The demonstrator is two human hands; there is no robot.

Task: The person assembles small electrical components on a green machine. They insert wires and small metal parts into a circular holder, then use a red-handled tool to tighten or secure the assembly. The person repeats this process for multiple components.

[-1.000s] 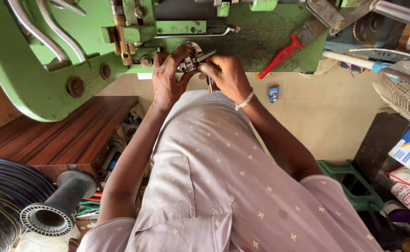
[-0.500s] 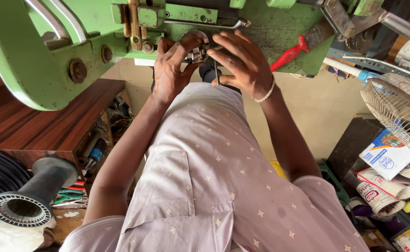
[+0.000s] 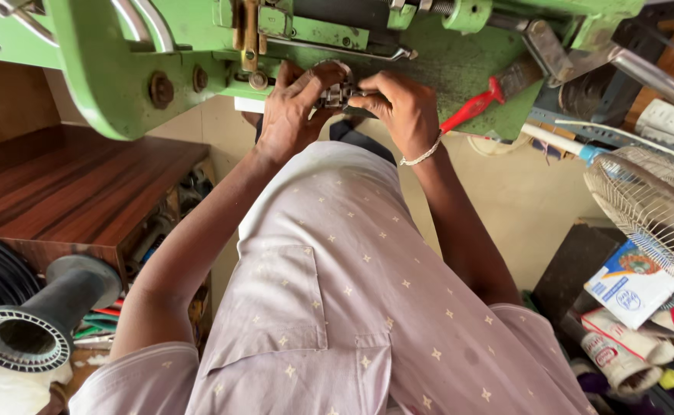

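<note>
We held a small metal part (image 3: 337, 95) with both hands, right up against the green machine (image 3: 198, 54). Our left hand (image 3: 291, 115) and right hand (image 3: 400, 107) pinched it tight. We judged we were fitting it on, which called for slow, careful turning.

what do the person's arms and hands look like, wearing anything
Both arms are bare from short sleeves of a pale lilac shirt dotted with small cream star shapes, with a chest pocket. The left hand wears nothing that shows. The right hand has a thin silver-coloured chain bracelet at the wrist. No gloves.
</note>
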